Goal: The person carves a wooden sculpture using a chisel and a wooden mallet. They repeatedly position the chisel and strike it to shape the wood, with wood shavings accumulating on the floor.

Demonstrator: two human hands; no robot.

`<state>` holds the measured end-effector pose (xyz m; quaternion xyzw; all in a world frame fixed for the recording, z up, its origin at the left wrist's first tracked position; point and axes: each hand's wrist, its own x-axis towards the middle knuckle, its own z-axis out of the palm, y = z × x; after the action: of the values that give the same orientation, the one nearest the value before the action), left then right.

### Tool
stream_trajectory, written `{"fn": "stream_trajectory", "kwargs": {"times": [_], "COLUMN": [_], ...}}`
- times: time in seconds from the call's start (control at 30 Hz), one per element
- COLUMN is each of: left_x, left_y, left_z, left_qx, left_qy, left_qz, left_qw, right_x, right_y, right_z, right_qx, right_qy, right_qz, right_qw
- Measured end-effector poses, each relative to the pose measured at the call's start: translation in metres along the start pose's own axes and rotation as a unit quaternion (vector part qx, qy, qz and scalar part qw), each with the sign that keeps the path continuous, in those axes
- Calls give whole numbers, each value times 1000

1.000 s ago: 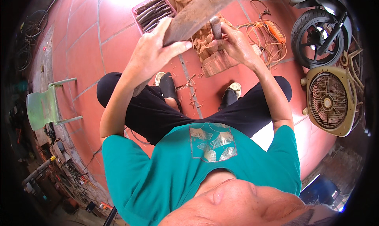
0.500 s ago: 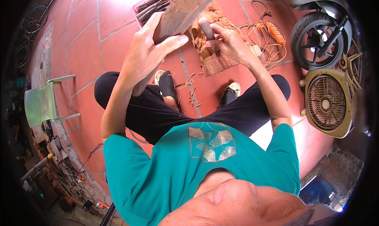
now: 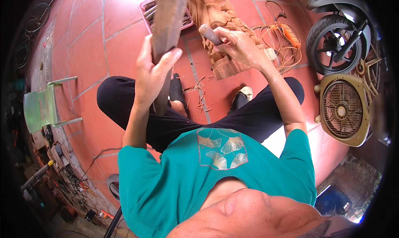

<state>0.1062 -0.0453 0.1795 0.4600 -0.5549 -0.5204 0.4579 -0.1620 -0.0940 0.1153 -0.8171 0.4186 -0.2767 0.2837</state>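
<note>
My left hand (image 3: 151,73) grips a long dark wooden mallet (image 3: 168,26) that stands nearly upright, its head toward the top edge. My right hand (image 3: 237,44) is closed around the wooden handle of a chisel (image 3: 209,33), held against a pale carved wood sculpture (image 3: 216,17) on the red tiled floor (image 3: 104,42). The chisel's blade is hidden by my fingers and the carving. Wood chips (image 3: 199,88) lie scattered between my feet.
A pink tray of tools (image 3: 149,9) lies behind the mallet. An orange cable coil (image 3: 286,42), a scooter wheel (image 3: 336,44) and a beige box fan (image 3: 343,109) stand at the right. A green plastic chair (image 3: 43,107) and cluttered tools sit at the left.
The mallet has swung from lying slanted across the top to nearly upright. My left hand has moved down and left with it. My right hand stays on the chisel at the carving.
</note>
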Motion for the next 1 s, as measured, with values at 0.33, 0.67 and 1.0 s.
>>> {"fn": "stream_trajectory", "kwargs": {"times": [0.33,0.67,1.0], "left_x": [-2,2,9], "left_y": [-30,-20,-26], "left_z": [-7,2,22], "left_qx": [130,57,37], "left_qy": [-72,-51,-86], "left_qz": [-7,-37,-56], "left_qw": [989,996,994], "right_x": [-6,-23,-44], "right_y": [-1,37,52], "right_z": [-2,-40,-54], "right_qx": [-10,119,164], "right_qy": [24,174,148], "right_qz": [28,104,138], "right_qw": [999,972,966]}}
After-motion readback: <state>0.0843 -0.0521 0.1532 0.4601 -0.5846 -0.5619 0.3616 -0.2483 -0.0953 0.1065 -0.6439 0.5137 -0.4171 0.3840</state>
